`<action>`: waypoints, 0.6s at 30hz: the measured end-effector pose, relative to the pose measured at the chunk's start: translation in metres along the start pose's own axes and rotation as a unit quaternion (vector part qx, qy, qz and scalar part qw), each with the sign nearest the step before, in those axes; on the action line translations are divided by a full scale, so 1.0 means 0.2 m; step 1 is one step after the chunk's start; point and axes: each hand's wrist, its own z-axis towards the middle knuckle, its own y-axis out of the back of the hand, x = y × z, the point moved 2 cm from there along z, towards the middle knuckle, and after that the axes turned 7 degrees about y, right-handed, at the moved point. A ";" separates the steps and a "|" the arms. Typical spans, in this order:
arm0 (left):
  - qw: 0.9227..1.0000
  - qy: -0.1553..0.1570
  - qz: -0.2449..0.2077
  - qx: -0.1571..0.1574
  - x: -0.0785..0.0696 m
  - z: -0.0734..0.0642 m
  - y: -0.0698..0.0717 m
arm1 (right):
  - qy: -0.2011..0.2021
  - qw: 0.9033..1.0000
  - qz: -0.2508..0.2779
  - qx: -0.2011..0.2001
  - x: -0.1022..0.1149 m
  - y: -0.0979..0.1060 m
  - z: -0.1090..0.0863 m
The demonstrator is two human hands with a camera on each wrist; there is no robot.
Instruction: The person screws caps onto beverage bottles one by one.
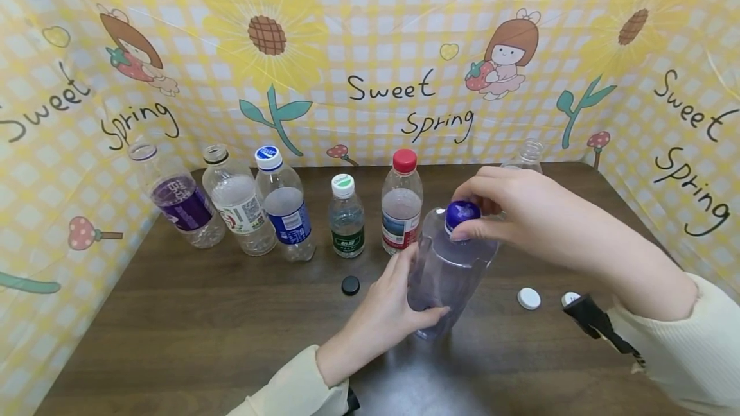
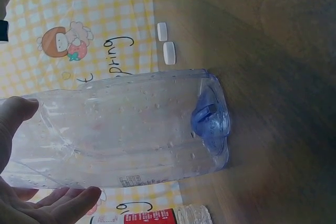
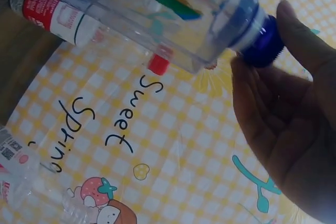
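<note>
A large clear bottle (image 1: pixel 448 275), tinted faintly purple, leans slightly in front of the person. The left hand (image 1: pixel 384 303) grips its side, thumb toward the front; in the left wrist view the bottle's body (image 2: pixel 136 129) lies between thumb and fingers. On the bottle's neck is a dark blue cap (image 1: pixel 462 212). Thumb and fingertips of the right hand (image 1: pixel 520 204) pinch this cap from above. From the right wrist, the ridged edge of the cap (image 3: pixel 265 43) shows between thumb and forefinger. No label shows on the bottle.
Along the back stand a purple-labelled bottle (image 1: pixel 182 201) and a white-labelled bottle (image 1: pixel 239 204), both uncapped, and capped blue-labelled (image 1: pixel 289 220), green-labelled (image 1: pixel 347 236) and red-capped (image 1: pixel 401 210) bottles. An uncapped bottle (image 1: pixel 528 153) is partly hidden behind the right hand. A black cap (image 1: pixel 350 285) and two white caps (image 1: pixel 528 298) lie nearby.
</note>
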 end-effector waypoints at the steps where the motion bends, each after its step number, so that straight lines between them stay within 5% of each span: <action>1: 1.000 0.000 -0.001 0.000 0.00 0.00 0.00 | -0.013 1.000 -0.003 -0.004 0.00 0.00 0.00; 5: 1.000 0.001 -0.004 0.001 0.00 0.00 0.00 | -0.042 0.999 -0.016 0.005 0.01 0.00 0.00; 13: 1.000 0.008 -0.005 0.005 0.01 0.00 -0.01 | 0.091 0.994 0.020 0.059 0.00 0.04 -0.04; 18: 1.000 0.014 -0.004 0.007 0.01 0.01 -0.01 | 0.110 0.992 0.017 0.061 0.00 0.05 -0.03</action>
